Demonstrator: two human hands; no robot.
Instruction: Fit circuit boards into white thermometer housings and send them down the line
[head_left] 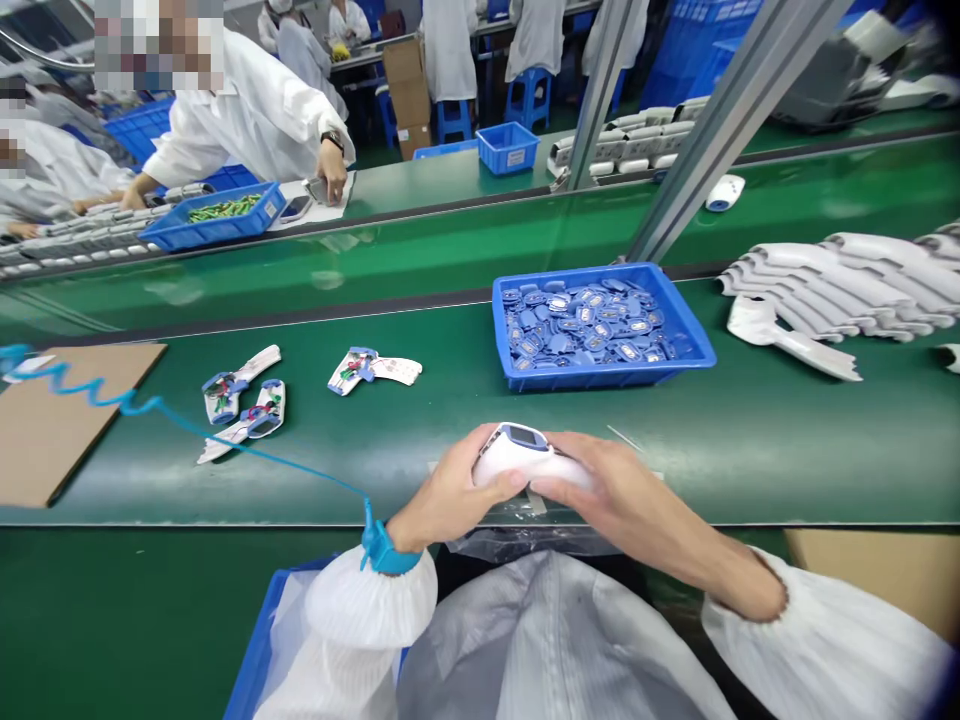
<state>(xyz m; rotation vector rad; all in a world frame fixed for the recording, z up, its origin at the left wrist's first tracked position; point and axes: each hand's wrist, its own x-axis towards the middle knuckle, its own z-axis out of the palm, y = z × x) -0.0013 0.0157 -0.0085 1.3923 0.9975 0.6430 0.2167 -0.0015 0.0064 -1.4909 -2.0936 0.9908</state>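
White rounded plastic device [511, 461] with a blue-framed dark screen [523, 436] is clasped between left hand [461, 484] and right hand [600, 478]; any lettering is unreadable.

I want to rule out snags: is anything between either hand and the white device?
Nothing visible: the left hand and right hand both hold the white device directly. The blue cord runs off to the left, clear of it; the blue tray sits beyond.
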